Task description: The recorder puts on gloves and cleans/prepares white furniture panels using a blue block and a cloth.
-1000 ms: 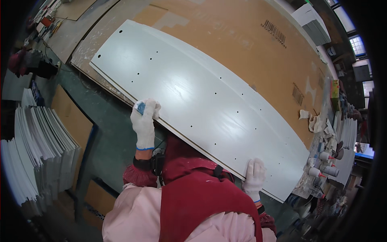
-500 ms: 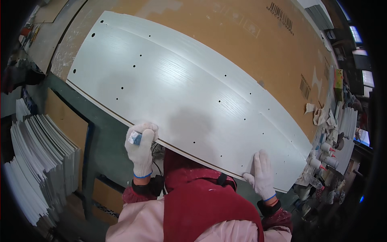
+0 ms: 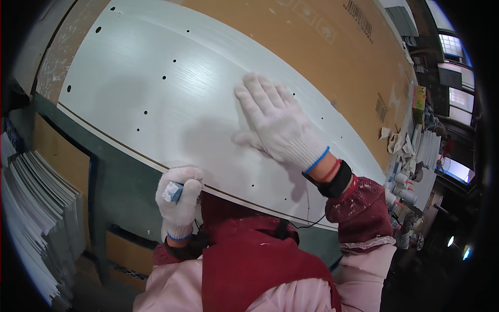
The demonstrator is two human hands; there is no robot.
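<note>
A long white panel (image 3: pixel 208 109) with several dark drilled holes and a brown groove along its near edge lies across the cardboard-topped table. My left hand (image 3: pixel 178 200), in a white knit glove, is closed at that near edge. Between its thumb and fingers sits a small blue-and-white block (image 3: pixel 173 192); its exact kind does not show. Fingers stretched out and slightly spread, my gloved right hand (image 3: pixel 278 119) is over the middle of the panel, palm down. Whether the palm presses on the surface I cannot tell.
Brown cardboard (image 3: pixel 332 62) covers the table beyond the panel. Stacked white boards (image 3: pixel 47 203) stand at the left beside a brown board (image 3: pixel 60 156). Along the right edge are white bottles (image 3: pixel 403 195) with red tips and crumpled paper (image 3: pixel 397 140).
My right hand has left the panel's near right edge and moved up and left over its middle. My left hand stays at the near edge with the block. The view has shifted slightly.
</note>
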